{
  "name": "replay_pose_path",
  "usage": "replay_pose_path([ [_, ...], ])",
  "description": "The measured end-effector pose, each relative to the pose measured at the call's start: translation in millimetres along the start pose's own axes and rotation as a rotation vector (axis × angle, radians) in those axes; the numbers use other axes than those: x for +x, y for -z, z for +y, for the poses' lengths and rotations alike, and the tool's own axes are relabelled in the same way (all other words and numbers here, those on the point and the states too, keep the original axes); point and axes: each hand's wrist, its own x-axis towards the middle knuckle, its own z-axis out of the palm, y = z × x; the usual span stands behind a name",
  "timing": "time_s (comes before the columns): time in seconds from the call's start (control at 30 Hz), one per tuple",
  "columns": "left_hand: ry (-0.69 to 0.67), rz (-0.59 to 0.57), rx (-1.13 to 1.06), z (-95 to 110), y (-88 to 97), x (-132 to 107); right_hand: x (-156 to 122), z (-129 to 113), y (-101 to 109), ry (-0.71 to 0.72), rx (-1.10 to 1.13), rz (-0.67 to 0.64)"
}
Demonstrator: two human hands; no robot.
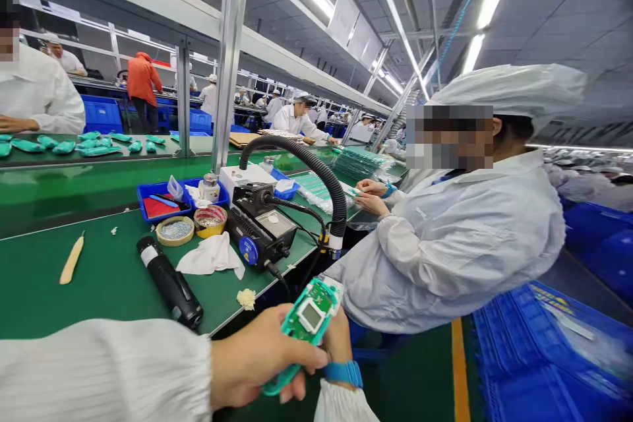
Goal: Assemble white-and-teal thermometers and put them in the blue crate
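Note:
My left hand [254,357] reaches in from the lower left and is closed around a teal plastic housing [281,380], thumb across its lower part. Inside the housing sits a green circuit board [321,293] with a small grey display [310,318] in a white frame. The device is tilted, its upper end pointing up and right. My right hand [339,337], with a blue wristband [343,374], is close behind the device's right side; its fingers are hidden. A white piece [336,289] shows at the device's upper end, and I cannot tell whether the right hand holds it.
On the green bench [113,283] lie a black electric screwdriver [171,287], a white cloth [215,256], a pale-handled tool [73,260] and a blue tray [163,201]. A soldering station [260,224] stands under a black hose [301,143]. A co-worker [459,231] sits close on the right, near blue crates [534,356].

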Motion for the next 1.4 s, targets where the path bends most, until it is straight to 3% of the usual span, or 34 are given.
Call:
replay_pose_path([
  [0.07, -0.092, 0.084, 0.067, 10.2, 21.6, -44.2, -35.9, -15.2, -11.9, -0.029, 0.022, -0.037],
  [0.13, -0.205, 0.267, 0.143, 19.4, 44.2, -81.1, -77.0, -30.3, -35.5, -0.068, 0.065, -0.126],
  [0.27, -0.403, 0.555, 0.247, 24.9, 80.7, -140.1, -155.0, -46.6, -107.7, -0.148, 0.110, -0.481],
  [0.43, -0.522, 0.751, 0.183, 10.9, 117.9, -200.1, -218.1, -37.5, -195.8, -0.241, 0.128, -0.783],
  [0.57, -0.615, 0.970, 0.082, -1.6, 143.3, -240.3, -250.1, -25.9, -238.5, -0.288, 0.079, -0.940],
  [0.73, -0.651, 1.137, 0.026, -11.5, 157.3, -271.1, -277.3, -19.2, -264.4, -0.319, 0.030, -1.039],
  [0.97, -0.652, 1.224, -0.028, -18.5, 165.9, -282.2, -293.4, -13.2, -274.6, -0.281, 0.001, -1.068],
  [1.13, -0.667, 1.195, 0.039, -19.1, 171.3, -289.5, -285.6, -13.2, -277.9, -0.261, -0.022, -1.096],
  [1.27, -0.695, 1.197, 0.091, -30.5, 173.2, -289.5, -266.7, -8.4, -286.4, -0.282, 0.121, -1.174],
  [1.4, -0.699, 1.227, 0.137, -46.5, 172.9, -283.0, -264.1, -4.6, -296.6, -0.288, 0.142, -1.066],
])
